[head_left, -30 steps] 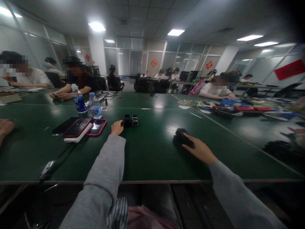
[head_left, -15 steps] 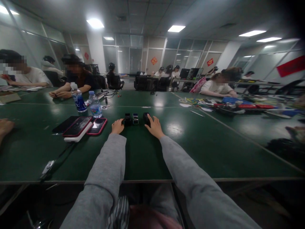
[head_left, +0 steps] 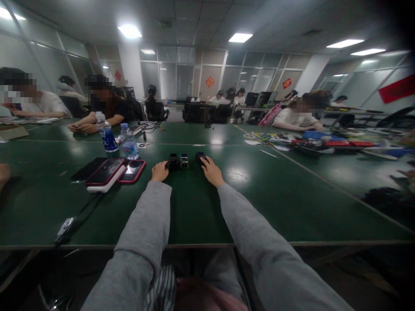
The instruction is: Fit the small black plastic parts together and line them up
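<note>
On the green table (head_left: 201,207) a black object (head_left: 173,161) and a smaller black-and-silver object (head_left: 184,160) stand side by side. My left hand (head_left: 160,171) rests just left of the black object, its fingertips at that object's edge; whether it grips anything is unclear. A dark rounded object (head_left: 200,158) lies to the right of the pair. My right hand (head_left: 212,171) is at its right side, with fingertips touching it and the rest of the hand beside it on the table.
Phones (head_left: 131,171) and a white block (head_left: 106,181) lie left of my hands, with two bottles (head_left: 130,144) behind them. Cables and tools (head_left: 350,144) spread at the far right. People sit around the table, and another person's hand (head_left: 4,172) shows at the left edge.
My right hand has drawn back slightly to the right, uncovering more of the dark rounded object. My left hand has hardly moved. The other person's hand has shifted left.
</note>
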`<state>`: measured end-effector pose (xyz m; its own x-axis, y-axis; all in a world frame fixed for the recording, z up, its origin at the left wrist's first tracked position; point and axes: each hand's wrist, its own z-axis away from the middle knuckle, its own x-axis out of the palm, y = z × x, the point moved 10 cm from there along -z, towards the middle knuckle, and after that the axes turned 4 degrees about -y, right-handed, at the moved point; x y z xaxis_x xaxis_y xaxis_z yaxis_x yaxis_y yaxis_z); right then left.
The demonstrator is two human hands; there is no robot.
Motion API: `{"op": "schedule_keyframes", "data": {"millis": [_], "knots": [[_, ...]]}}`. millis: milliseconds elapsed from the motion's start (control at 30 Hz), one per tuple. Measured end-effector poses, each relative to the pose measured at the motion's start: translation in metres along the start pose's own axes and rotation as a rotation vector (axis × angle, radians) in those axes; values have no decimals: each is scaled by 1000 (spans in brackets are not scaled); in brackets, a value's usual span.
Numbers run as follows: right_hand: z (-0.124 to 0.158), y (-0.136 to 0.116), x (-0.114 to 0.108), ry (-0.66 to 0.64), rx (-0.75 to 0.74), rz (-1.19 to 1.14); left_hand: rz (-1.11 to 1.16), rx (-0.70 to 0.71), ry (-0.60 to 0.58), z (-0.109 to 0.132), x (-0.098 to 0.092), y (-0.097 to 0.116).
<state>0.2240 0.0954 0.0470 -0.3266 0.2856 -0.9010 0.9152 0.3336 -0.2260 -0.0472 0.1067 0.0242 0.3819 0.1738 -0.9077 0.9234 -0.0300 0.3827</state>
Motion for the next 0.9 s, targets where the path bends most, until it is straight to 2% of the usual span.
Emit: {"op": "schedule_keyframes", "data": {"millis": [300,433,533,667,800,900], "knots": [[1,43,-8,108,217,23,25,-6,-13,1,0,0],[3,46,-13,141,235,33,18,6,-8,0,0,1],[7,29,-26,206,171,58,8,4,-8,0,0,1],[10,-22,-30,183,-14,38,0,-1,-6,0,-1,2],[12,-80,-8,44,-253,-13,0,4,5,0,-1,2],[14,-100,13,-90,-351,-67,1,1,15,-1,0,1]]}}
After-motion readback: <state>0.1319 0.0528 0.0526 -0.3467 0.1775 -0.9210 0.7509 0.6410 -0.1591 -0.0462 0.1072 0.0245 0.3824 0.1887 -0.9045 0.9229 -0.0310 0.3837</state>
